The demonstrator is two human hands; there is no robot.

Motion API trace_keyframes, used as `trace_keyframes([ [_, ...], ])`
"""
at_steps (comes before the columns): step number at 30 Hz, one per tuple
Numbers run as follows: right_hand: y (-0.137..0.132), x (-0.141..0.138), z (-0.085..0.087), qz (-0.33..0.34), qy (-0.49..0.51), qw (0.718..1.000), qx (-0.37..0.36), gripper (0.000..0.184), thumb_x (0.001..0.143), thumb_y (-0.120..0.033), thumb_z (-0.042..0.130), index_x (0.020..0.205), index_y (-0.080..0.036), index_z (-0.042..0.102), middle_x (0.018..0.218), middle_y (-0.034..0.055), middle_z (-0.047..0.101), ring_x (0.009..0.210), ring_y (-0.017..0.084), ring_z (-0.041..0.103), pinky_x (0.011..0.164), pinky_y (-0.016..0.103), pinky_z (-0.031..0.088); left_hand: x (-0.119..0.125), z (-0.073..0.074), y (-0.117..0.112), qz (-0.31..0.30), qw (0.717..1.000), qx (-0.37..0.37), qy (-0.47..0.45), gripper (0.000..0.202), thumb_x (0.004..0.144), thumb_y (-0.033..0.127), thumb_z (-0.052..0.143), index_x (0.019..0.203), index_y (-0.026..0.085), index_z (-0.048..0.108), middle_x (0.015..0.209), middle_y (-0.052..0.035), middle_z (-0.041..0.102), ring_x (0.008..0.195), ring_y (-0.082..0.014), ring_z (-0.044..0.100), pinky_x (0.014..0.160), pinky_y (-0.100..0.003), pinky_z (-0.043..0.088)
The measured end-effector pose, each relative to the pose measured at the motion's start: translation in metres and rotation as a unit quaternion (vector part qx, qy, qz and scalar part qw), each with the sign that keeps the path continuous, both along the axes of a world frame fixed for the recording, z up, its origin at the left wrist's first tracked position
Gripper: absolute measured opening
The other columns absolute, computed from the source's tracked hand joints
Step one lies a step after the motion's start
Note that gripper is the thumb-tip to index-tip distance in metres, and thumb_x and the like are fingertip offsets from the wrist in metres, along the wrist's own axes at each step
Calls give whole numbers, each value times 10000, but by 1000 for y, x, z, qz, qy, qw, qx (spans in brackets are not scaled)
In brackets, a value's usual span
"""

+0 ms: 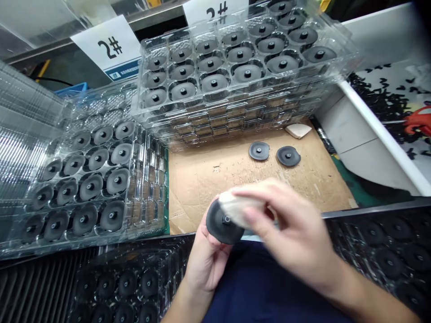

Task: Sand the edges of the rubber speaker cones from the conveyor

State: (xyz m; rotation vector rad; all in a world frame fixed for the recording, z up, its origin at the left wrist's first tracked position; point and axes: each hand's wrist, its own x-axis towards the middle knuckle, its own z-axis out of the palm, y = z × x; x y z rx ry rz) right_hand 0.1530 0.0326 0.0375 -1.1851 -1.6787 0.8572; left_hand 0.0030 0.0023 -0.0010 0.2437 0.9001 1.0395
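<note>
Near the lower middle, my left hand [210, 258] holds a round black disc [220, 226] from below, its small raised hub facing up. My right hand [289, 229] pinches a cream-white pad [237, 206], smeared by motion, which overlaps the disc's upper right side. Whether the pad presses on the disc or hovers just over it, I cannot tell. Beyond my hands, two like discs, a left one [259, 150] and a right one [288, 156], lie on the cardboard [195, 179]. A wedge-shaped cream pad [299, 130] rests behind them.
Stacked clear trays of discs stand at the back [222, 107] and left [129, 211]. Dark trays with discs lie at the front left [117, 260] and right [357, 215]. A white-walled bin [380, 130] borders the right, with small black pieces and a red-handled tool [417, 121] beyond.
</note>
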Motion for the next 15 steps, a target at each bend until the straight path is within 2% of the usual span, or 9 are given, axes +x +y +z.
trace_keyframes([
  [2, -1, -8, 14, 76, -16, 996, 46, 232, 903, -137, 455, 1072, -137, 614, 916, 72, 676, 822, 157, 618, 741, 267, 507, -1, -4, 0, -5, 1000, -7, 2, 483, 684, 357, 747, 1142, 277, 616, 1153, -27, 674, 1129, -235, 580, 946, -292, 473],
  [5, 1, -14, 18, 191, -71, 978, -41, 213, 888, -97, 455, 970, -153, 643, 855, 43, 660, 774, 141, 605, 697, 241, 490, -4, -7, 3, 16, 1000, -3, 20, 560, 595, 288, 816, 1120, 263, 625, 1121, -31, 687, 1041, -218, 626, 893, -278, 509],
  [7, 5, -18, 15, 191, -84, 975, -74, 211, 889, -101, 458, 944, -163, 651, 838, 33, 648, 753, 134, 595, 678, 235, 480, -4, -6, 5, 24, 999, -4, 36, 544, 530, 240, 851, 1040, 229, 663, 1025, -28, 713, 899, -174, 664, 773, -214, 538],
  [9, 9, -22, 12, 122, -66, 990, -13, 249, 909, -129, 420, 1015, -121, 645, 827, 64, 640, 727, 151, 587, 676, 266, 482, -1, -1, 7, 17, 999, -12, 35, 401, 561, 264, 836, 931, 200, 696, 888, -11, 722, 787, -132, 666, 677, -160, 527],
  [11, 10, -23, 10, 101, -27, 994, 37, 279, 916, -128, 407, 1072, -65, 629, 843, 92, 649, 749, 161, 590, 704, 277, 486, 0, 4, 8, 9, 1000, -21, 21, 326, 605, 306, 810, 897, 206, 708, 860, 3, 723, 797, -122, 666, 690, -151, 521],
  [13, 9, -16, 11, 163, 0, 986, 18, 238, 897, -92, 449, 1035, -74, 642, 874, 75, 669, 791, 134, 599, 735, 225, 477, -2, 6, 8, 11, 1000, -21, 11, 366, 599, 284, 817, 946, 253, 704, 947, 18, 729, 901, -132, 663, 789, -173, 516],
  [15, 5, -3, 15, 208, -9, 977, -42, 194, 865, -63, 510, 970, -130, 659, 877, 21, 677, 792, 89, 599, 722, 160, 454, -5, 5, 9, -1, 1000, -15, -2, 486, 541, 240, 849, 997, 290, 692, 1026, 24, 726, 964, -148, 655, 849, -194, 506],
])
